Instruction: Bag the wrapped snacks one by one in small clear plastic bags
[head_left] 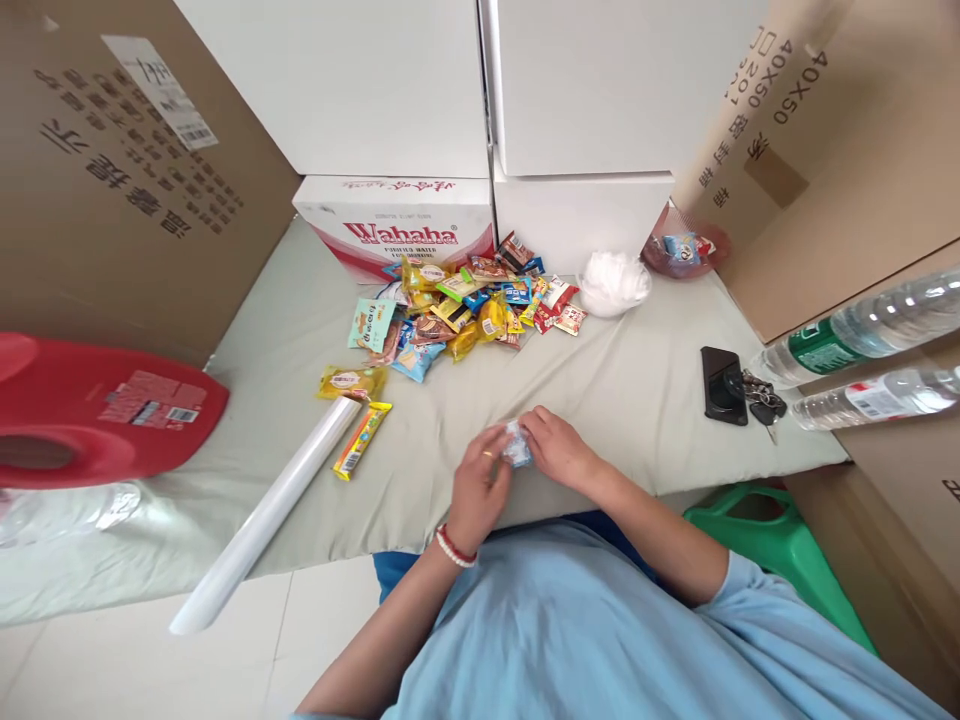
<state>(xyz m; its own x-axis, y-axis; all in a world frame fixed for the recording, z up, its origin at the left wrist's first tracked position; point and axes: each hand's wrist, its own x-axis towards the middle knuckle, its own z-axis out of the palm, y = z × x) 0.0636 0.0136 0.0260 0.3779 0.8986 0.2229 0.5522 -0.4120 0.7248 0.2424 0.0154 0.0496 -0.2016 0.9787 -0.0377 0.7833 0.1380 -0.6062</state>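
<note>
A small blue-and-white snack packet (517,446) lies between my two hands, close to the front edge of the cloth-covered table. My left hand (480,478), with a ring and a beaded bracelet, has its fingers closed on the packet's left side. From the other side my right hand (556,446) pinches it, its fingertips partly hidden. Beyond the hands sits a heap of wrapped snacks (454,314) in many colours. To the left lie a yellow snack bar (362,441) and a yellow wrapped snack (351,382).
A white roll (262,520) overhangs the front edge beside a red jug (112,410). At the back stand a Wahaha carton (405,240), a white bundle in a bowl (615,283) and a red translucent bowl (697,262). A phone (724,386), keys (765,400) and bottles (877,400) lie right.
</note>
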